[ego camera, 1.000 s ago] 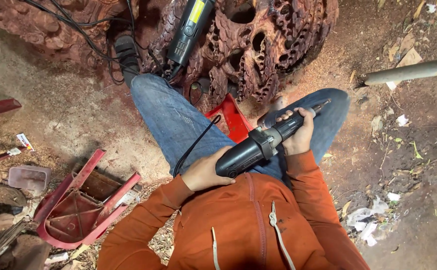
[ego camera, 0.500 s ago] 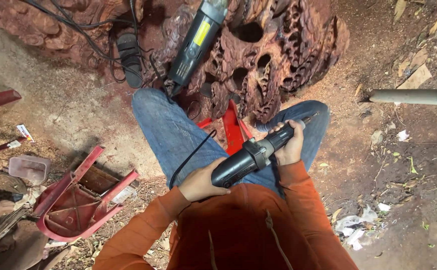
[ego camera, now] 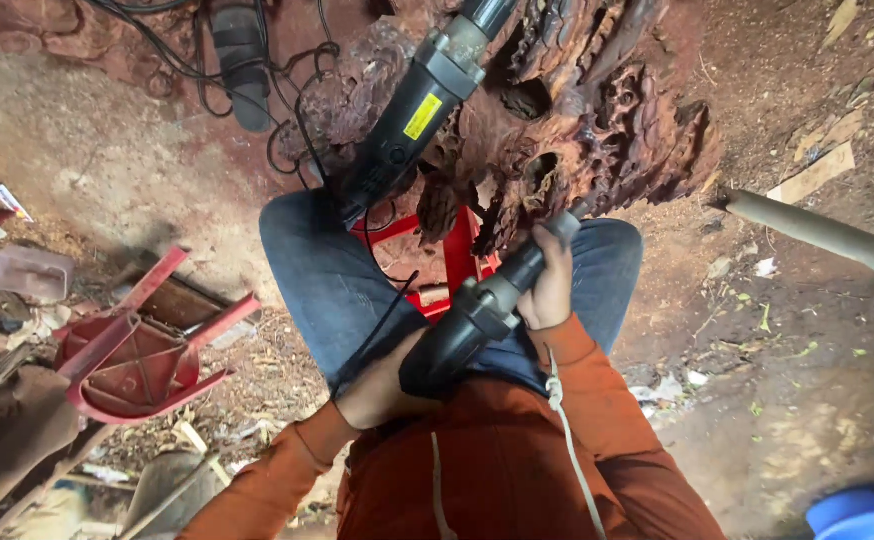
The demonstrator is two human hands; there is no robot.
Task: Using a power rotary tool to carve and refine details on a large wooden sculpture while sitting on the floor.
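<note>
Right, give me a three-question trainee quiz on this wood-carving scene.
1. True or false: both hands grip the dark handheld power tool.
2. Which hand is nearer the tool's working tip at the carved reddish wood root? A) left hand B) right hand
3. Fill in: a second dark grinder with a yellow label rests against the ____ .

Key:
1. True: the left hand holds the rear of the body, the right hand the front.
2. B
3. carved wood root, above the person's left knee. An overturned red plastic stool lies on the dirt to the left.
</note>
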